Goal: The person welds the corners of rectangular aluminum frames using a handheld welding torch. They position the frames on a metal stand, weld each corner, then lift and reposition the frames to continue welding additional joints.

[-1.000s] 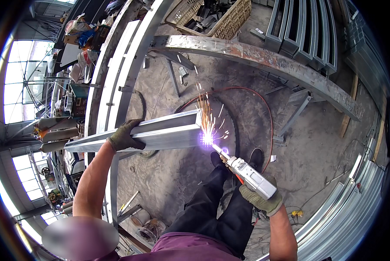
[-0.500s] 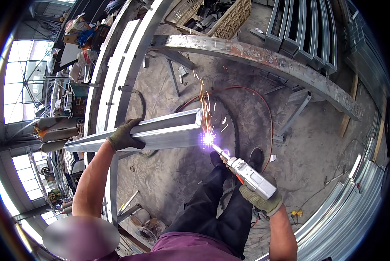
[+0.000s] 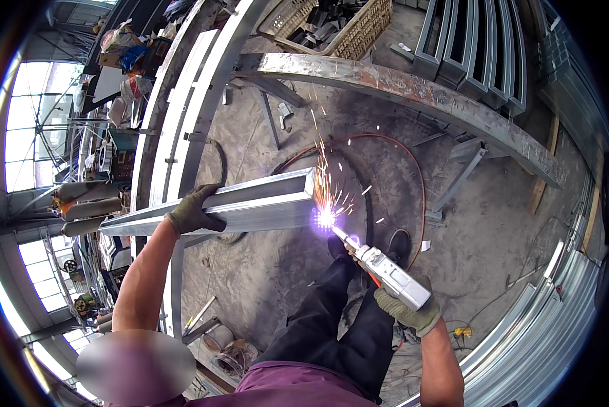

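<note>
A long narrow frame of silvery metal profile (image 3: 263, 214) reaches from the rack at left toward the middle of the view. My left hand (image 3: 196, 211), in an olive-green work glove, is closed round it short of its near end. In a matching glove, my right hand (image 3: 409, 312) grips a white handheld welding torch (image 3: 394, 277), its slim nozzle angled up and left. A violet-white glare (image 3: 325, 218) burns where the nozzle tip meets the frame's end, hiding the contact spot. Orange sparks (image 3: 322, 173) fly upward from there.
A curved steel beam (image 3: 386, 80) spans the far side on angled legs. Behind it stands a tan plastic crate (image 3: 362, 34) of dark offcuts. A red hose (image 3: 423, 183) loops over the concrete floor. Long metal profiles (image 3: 542, 346) lie at lower right; stacked frames (image 3: 481, 54) stand far right.
The sparks have spread wider, some flying off to the right. Both hands, the torch and the metal frame hold nearly the same positions.
</note>
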Tool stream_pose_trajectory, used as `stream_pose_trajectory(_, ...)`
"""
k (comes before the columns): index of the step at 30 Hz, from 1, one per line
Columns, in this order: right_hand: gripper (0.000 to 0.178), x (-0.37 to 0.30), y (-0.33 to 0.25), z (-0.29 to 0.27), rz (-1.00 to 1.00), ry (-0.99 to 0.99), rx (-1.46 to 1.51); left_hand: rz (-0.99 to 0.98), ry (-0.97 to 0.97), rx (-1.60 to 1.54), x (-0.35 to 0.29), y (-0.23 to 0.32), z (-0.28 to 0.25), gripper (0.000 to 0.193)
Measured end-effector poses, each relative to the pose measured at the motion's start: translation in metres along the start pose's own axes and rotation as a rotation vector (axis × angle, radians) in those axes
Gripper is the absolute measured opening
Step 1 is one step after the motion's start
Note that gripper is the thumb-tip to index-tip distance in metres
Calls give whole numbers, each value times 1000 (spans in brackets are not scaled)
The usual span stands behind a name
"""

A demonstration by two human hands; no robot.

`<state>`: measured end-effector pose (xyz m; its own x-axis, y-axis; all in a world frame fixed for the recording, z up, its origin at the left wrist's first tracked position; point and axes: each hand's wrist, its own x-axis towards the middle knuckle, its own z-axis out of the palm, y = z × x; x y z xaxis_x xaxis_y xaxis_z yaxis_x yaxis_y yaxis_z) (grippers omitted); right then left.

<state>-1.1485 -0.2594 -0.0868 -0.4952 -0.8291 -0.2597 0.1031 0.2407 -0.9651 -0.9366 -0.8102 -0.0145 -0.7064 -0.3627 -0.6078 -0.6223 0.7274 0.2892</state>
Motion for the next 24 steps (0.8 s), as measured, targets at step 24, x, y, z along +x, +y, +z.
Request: stream_pose_trajectory(24,38,-7,8,3,60,8,72,-20,8,-15,-1,3,1,114)
